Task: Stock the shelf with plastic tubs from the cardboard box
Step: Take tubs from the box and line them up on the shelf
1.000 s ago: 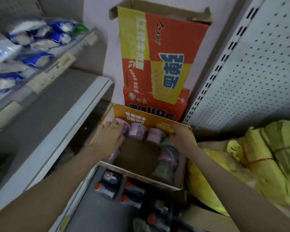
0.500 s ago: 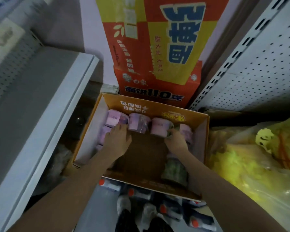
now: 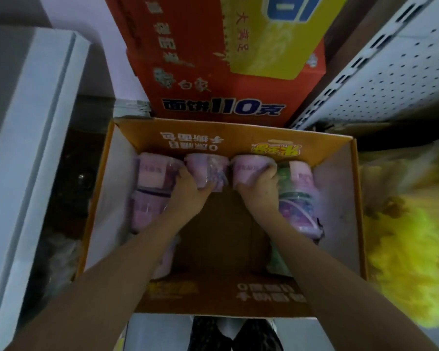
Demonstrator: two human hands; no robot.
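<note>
Red carton (image 3: 188, 97), 面饼110克 in dark blue (upside down), cardboard box (image 3: 213, 138) flap lettering blurred

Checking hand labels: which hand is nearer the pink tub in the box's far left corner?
Left. The left hand grips the neighbouring pink tub, right beside the corner tub; the right hand grips the third pink tub, further right.

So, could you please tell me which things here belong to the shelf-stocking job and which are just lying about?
Job in hand: cardboard box; left grip, holding the second pink tub along the back; right grip, holding the third pink tub; white shelf.
Lying about: red carton; yellow bags; pegboard panel.
</note>
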